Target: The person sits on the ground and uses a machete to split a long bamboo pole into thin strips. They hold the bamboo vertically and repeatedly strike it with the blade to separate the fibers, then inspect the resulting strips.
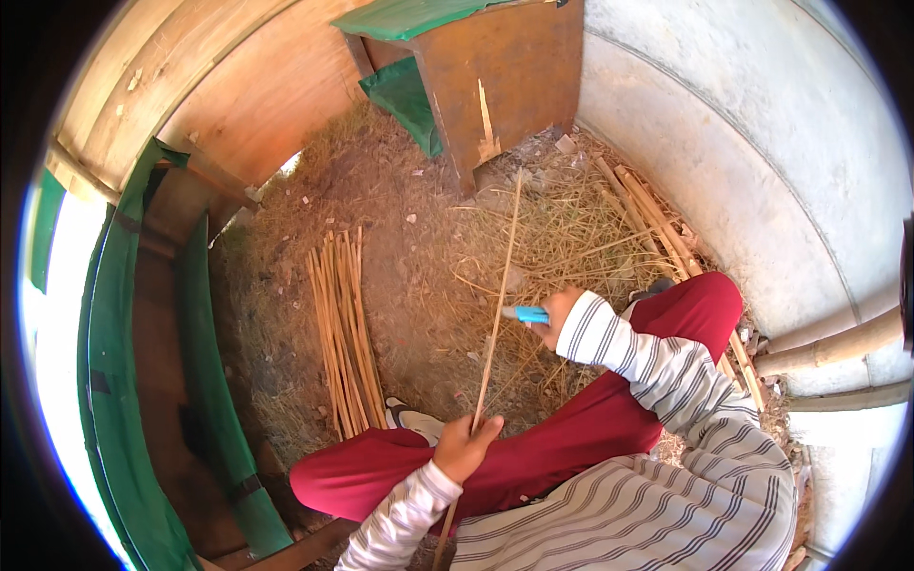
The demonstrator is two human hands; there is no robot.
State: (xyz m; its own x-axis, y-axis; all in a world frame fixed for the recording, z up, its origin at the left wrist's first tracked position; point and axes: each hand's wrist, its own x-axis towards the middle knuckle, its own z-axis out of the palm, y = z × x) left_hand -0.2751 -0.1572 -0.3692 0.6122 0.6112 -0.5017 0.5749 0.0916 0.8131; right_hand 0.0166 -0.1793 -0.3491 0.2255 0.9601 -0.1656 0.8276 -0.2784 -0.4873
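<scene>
Item: one long thin bamboo strip (499, 300), held slantwise over the straw-littered earth floor (419, 238), its near end running down past the knee and its far end pointing toward the brown wooden box (505, 76). Left hand (464, 445) was closed around the strip low down, by the red trouser leg (533, 457). Right hand (555, 314) was closed on a blue-handled knife (526, 314), the blade end meeting the strip about midway; the blade itself was too small to make out. Adjacent: a tidy bundle of finished strips (345, 333) lay on the floor to the left, well apart; coarser bamboo pieces (657, 224) rested along the pale wall (762, 162). Handling note, as judgement: the strip looked springy, so a firm lower grip and a shallow blade stroke directed away from the body would have served best.
</scene>
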